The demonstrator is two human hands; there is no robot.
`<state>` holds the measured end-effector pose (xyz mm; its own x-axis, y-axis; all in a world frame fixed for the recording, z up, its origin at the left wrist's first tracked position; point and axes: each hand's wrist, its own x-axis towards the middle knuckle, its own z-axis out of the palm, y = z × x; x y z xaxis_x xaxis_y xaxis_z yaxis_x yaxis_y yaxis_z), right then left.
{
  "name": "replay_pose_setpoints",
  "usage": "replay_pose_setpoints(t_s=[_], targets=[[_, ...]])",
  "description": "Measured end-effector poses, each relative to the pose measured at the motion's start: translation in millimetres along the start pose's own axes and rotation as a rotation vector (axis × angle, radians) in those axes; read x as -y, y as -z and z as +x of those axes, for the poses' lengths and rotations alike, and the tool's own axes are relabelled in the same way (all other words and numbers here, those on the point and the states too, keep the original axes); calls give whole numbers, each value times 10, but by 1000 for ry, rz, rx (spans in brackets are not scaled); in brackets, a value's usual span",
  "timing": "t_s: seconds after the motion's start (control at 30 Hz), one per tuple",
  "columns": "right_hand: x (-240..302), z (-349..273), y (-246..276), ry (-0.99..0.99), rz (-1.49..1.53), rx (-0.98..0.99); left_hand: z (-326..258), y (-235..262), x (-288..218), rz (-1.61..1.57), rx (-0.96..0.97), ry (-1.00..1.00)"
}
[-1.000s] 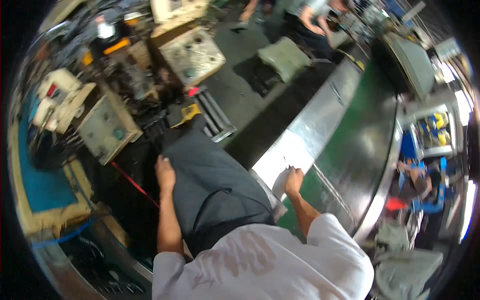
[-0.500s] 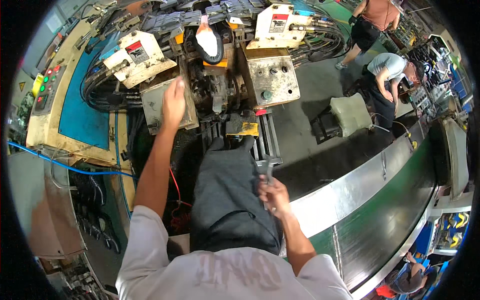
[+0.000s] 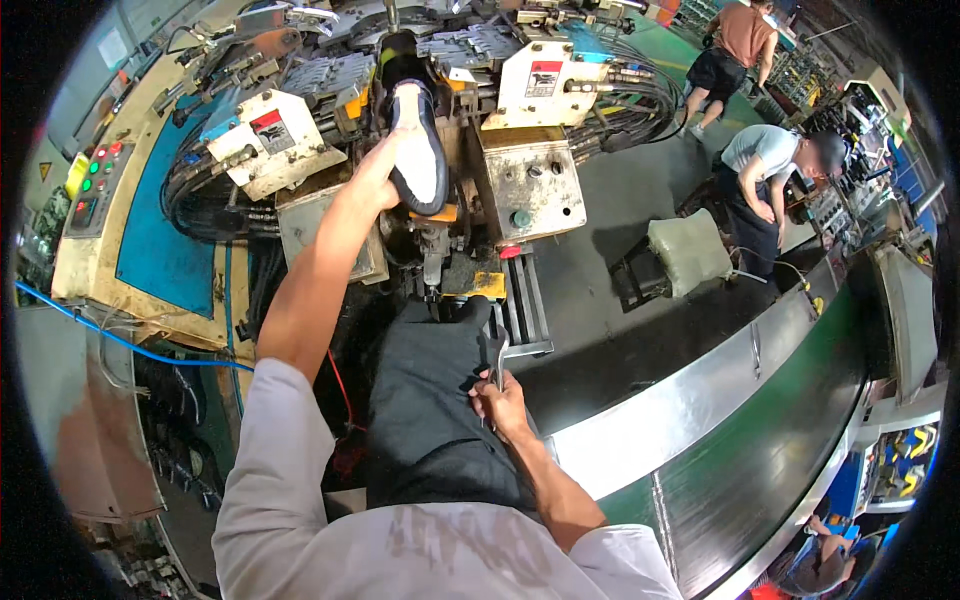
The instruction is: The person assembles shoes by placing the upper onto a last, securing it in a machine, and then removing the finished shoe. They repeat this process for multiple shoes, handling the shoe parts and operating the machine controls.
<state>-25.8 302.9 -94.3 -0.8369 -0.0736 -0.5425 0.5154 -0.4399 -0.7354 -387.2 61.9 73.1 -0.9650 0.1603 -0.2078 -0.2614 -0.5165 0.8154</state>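
My left hand (image 3: 377, 175) reaches forward to the machine and grips the side of a shoe upper (image 3: 420, 165), dark-edged with a white underside turned up. Its thumb lies along the white part, while some fingers are hidden by the shoe. The upper sits at the machine's dark central head (image 3: 398, 50). Near my right thigh, my right hand (image 3: 503, 403) is closed around a grey metal wrench-like tool (image 3: 497, 347), its forked end pointing away from me.
A worn control box (image 3: 530, 180) with knobs stands right of the shoe. Hoses (image 3: 640, 105) loop behind it. A metal-edged green conveyor (image 3: 740, 450) runs along my right. Beyond are a padded stool (image 3: 690, 252), a seated person (image 3: 765, 180) and another standing. A button panel (image 3: 98, 190) is at left.
My left hand has moved forward and right, from above the left box onto the shoe upper. My right hand, still holding the tool, has shifted slightly left. The view has tilted a little.
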Motion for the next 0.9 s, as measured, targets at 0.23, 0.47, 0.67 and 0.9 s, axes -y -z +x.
replay_pose_setpoints(t_s=[0.23,0.47,0.67,0.9], targets=[[67,-378,442,226,-641,-196,-1850,-440,375,489,-51,-324],[366,-486,867,527,-1324,-206,-3139,-27,1898,623,-166,-51],[1398,-584,-115,1019,-1474,-75,-3597,205,2704,924,-130,144],[431,247,317,462,-1809,-20,-3554,189,2456,966,-117,227]])
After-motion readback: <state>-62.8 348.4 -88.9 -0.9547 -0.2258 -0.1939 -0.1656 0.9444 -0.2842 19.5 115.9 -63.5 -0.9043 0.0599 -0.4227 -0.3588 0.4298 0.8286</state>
